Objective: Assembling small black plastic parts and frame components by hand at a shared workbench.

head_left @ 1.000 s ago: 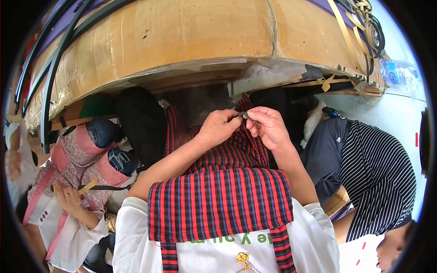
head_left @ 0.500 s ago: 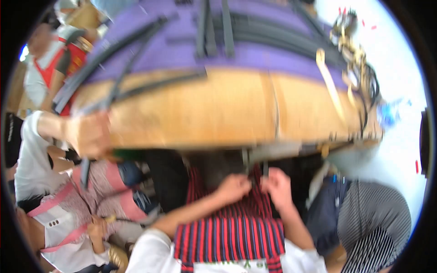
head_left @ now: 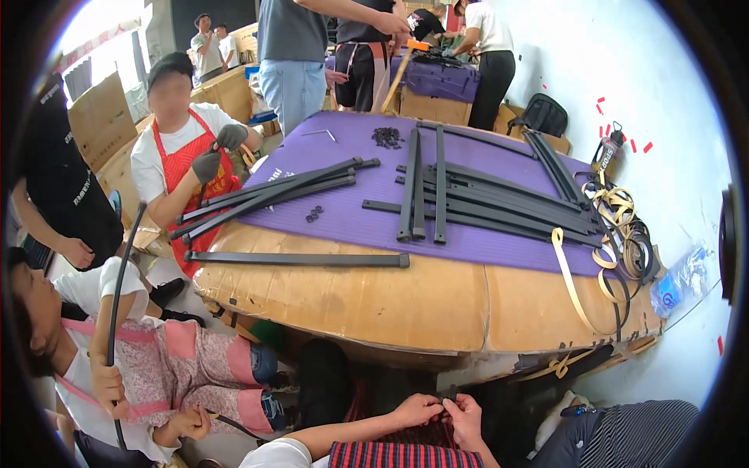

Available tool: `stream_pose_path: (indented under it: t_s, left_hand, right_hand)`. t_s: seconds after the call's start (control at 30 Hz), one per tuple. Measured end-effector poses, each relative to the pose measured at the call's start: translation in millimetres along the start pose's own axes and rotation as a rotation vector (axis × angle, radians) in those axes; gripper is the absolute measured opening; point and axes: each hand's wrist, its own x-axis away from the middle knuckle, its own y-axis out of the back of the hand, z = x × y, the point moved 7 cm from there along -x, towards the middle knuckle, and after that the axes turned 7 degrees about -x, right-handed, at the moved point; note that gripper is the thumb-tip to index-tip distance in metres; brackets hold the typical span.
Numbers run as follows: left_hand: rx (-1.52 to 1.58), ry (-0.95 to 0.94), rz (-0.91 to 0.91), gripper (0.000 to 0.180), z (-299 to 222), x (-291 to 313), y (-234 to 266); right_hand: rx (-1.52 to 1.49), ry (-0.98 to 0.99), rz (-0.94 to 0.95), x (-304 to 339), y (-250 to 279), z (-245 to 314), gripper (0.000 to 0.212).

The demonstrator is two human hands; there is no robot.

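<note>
Both my hands meet low in front of me, below the near edge of the cardboard-covered table (head_left: 367,304) and above my striped red and black apron (head_left: 406,455). The fingers of my left hand (head_left: 416,411) are pinched together, close against my right hand (head_left: 466,419), whose thumb and fingers are closed too. A small dark piece (head_left: 449,397) shows at the fingertips between them; its kind is too small to tell. Nearest on the tabletop lies a single black metal bar (head_left: 296,259), on the cardboard along the front edge.
A purple mat (head_left: 343,214) bears several black bars (head_left: 499,199) and a pile of small black parts (head_left: 387,138). Yellow straps (head_left: 616,207) and a plastic bottle (head_left: 680,282) are at the right end. Beside me a co-worker holds a black strip (head_left: 115,327); a gloved co-worker (head_left: 195,152) stands beyond.
My view has tilted up, so the tabletop and people behind it show. A co-worker's fist has left the table's left corner. My hands stay together, fingers closed.
</note>
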Motion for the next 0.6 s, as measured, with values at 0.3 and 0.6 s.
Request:
stream_pose_path:
  t_s: [0.3, 0.6]
  left_hand:
    - [0.150, 0.028, 0.026, 0.023, 2.3, 2.6, -2.6]
    - [0.057, -0.110, -0.051, 0.022, -12.4, 13.8, -7.5]
  right_hand:
    - [0.050, 0.235, -0.017, -2.5, 2.0, -4.8, 0.019]
    - [-0.038, 0.090, -0.011, 9.7, 6.4, -4.1, 0.022]
